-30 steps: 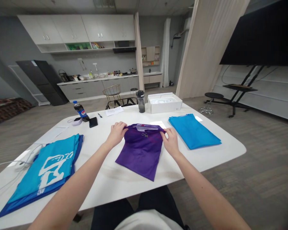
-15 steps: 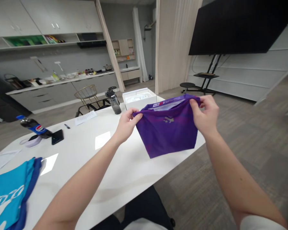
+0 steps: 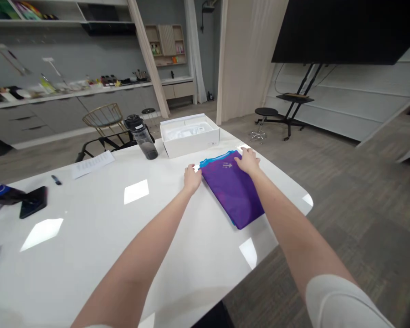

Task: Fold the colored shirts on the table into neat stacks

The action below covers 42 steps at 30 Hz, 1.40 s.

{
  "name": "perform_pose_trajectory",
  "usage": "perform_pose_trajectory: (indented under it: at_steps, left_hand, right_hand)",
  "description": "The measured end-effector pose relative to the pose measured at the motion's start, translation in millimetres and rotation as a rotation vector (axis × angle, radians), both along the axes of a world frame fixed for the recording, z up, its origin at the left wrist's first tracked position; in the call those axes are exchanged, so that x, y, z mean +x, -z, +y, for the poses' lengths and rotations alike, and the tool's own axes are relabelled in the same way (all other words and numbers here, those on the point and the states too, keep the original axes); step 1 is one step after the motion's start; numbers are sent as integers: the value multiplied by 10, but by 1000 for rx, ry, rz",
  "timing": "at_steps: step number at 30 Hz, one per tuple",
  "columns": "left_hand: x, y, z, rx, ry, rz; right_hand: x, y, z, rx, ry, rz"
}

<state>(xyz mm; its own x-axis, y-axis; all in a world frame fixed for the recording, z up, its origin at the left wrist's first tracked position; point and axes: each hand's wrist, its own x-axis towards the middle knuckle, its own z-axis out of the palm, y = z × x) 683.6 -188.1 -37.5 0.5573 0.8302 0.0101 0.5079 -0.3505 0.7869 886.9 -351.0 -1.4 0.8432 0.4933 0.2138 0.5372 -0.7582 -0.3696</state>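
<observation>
Purple folded shirt on blue cloth; left hand against its edge, right hand flat on top, neither pinching

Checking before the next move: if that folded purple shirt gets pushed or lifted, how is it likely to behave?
The folded purple shirt will probably feel light and floppy, since it looks thin and lies flat. Its slight sheen suggests it could slide over the blue garment beneath if pushed. Lifted only at the end by the right hand, the far end would likely sag.

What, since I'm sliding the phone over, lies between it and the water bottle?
The head view shows a pen and a paper sheet on the table.
</observation>
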Motion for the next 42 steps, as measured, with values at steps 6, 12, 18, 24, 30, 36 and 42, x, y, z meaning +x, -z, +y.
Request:
perform_pose_trajectory:
  at_steps: [6,12,18,24,30,36,42]
  left_hand:
    - [-326,109,85,104,170,79]
    - [-847,-23,92,69,234,107]
    - [-1996,24,219,143,161,96]
    - [-3603,183,558,174,-88,107]
    - [-5330,-46,1260,321,-506,165]
    - [-6840,-238,1778,420,-925,570]
    - [-7291,-156,2030,313,-875,649]
  right_hand:
    - [-322,211,27,-38,-155,-53]
    - [-901,17,234,41,-379,6]
    - [-2041,129,790,68,-689,266]
    - [-3818,460,1667,-1,-947,405]
    - [-5777,501,2489,-41,-1180,316]
    - [-6673,608,2800,-43,-1257,103]
    - [-6692,749,2811,14,-1247,19]
